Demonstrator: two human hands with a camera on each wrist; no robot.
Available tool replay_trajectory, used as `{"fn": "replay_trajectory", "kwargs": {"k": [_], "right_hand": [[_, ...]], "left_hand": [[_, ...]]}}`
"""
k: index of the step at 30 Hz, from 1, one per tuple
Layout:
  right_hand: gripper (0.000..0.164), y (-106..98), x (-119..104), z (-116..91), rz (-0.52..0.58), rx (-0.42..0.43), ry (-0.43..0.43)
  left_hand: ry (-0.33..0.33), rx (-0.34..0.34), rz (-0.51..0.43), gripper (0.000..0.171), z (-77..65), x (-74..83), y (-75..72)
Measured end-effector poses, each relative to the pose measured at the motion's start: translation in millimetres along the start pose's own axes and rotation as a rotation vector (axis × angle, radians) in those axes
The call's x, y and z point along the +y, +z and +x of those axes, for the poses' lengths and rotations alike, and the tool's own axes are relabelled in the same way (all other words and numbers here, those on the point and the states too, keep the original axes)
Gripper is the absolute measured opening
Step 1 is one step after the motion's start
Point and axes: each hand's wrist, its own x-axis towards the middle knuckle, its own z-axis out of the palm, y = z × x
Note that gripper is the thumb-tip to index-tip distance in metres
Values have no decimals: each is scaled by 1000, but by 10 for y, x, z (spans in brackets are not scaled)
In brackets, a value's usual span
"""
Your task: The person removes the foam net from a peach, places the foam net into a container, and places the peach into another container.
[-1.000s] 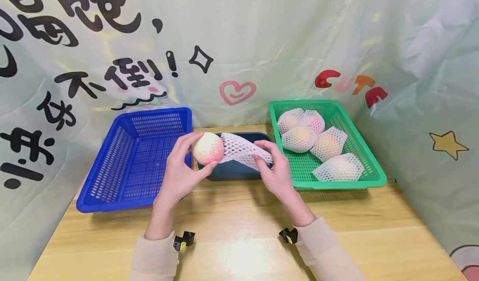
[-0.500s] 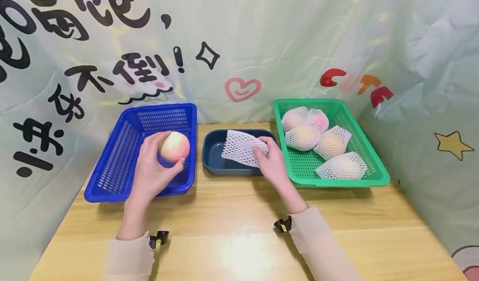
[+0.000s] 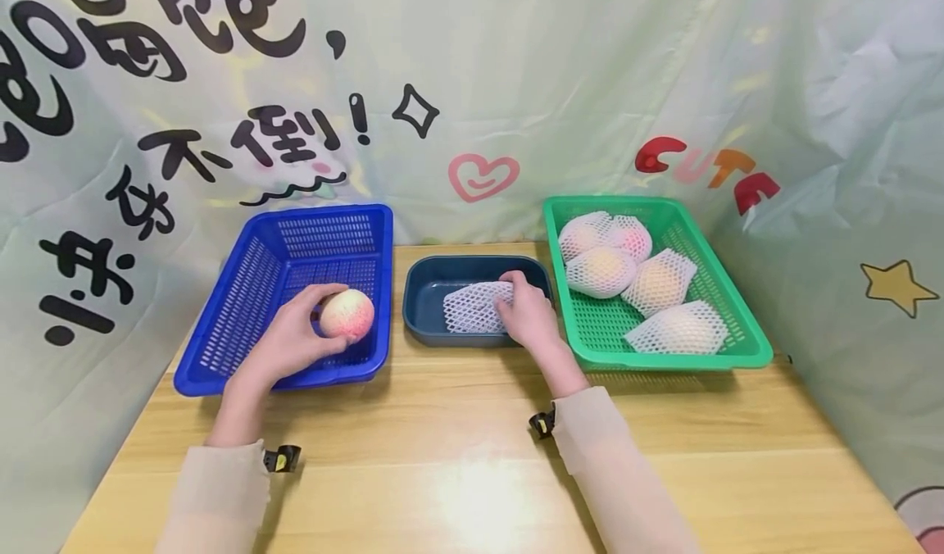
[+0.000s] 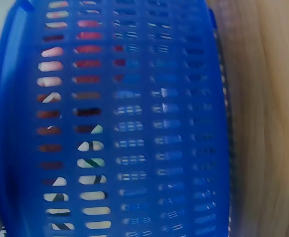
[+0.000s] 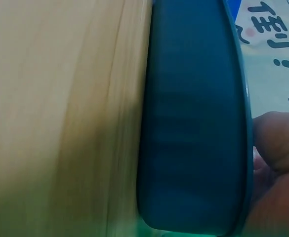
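My left hand (image 3: 290, 334) grips a pink and cream peach (image 3: 347, 315) between thumb and fingers, inside the right part of the blue basket (image 3: 193, 365). In the left wrist view the basket's slotted wall (image 4: 174, 118) fills most of the frame, with reddish patches showing through its slots. A white foam net sleeve (image 3: 475, 308) lies flattened within the dark blue tray (image 3: 457, 340). My right hand (image 3: 533, 312) pinches the sleeve's right end. The right wrist view shows the tray's outer side (image 5: 196, 118) and part of the right hand (image 5: 277, 163) at its rim.
On the right stands a green basket (image 3: 667, 361) with several fruits (image 3: 660, 282) in white foam nets. All containers stand on a wooden table (image 3: 472, 439). A printed cloth (image 3: 487, 87) hangs behind them.
The left hand has carried the peach leftward, away from the sleeve, and lowered it into the blue basket. The right hand has lowered the foam net sleeve into the tray.
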Motion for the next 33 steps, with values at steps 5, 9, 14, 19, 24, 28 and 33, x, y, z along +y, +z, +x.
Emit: {"fn": "replay_trajectory", "kwargs": {"k": [5, 9, 14, 19, 24, 28, 33], "right_hand": [[46, 55, 11, 56, -105, -31, -5], [49, 99, 33, 87, -157, -2, -40], [45, 123, 46, 97, -192, 54, -104], [30, 112, 44, 84, -190, 67, -133], [25, 101, 61, 89, -201, 8, -138], [29, 100, 67, 113, -197, -68, -124], [34, 91, 48, 139, -184, -136, -108]], "left_hand": [[13, -111, -24, 71, 50, -77, 12], [29, -152, -31, 68, 76, -108, 14], [43, -185, -22, 65, 120, -154, 27], [57, -225, 4, 61, 154, -196, 51], [51, -248, 19, 60, 156, -212, 66], [40, -260, 4, 58, 132, -213, 52], [10, -281, -44, 50, 124, -212, 33]]}}
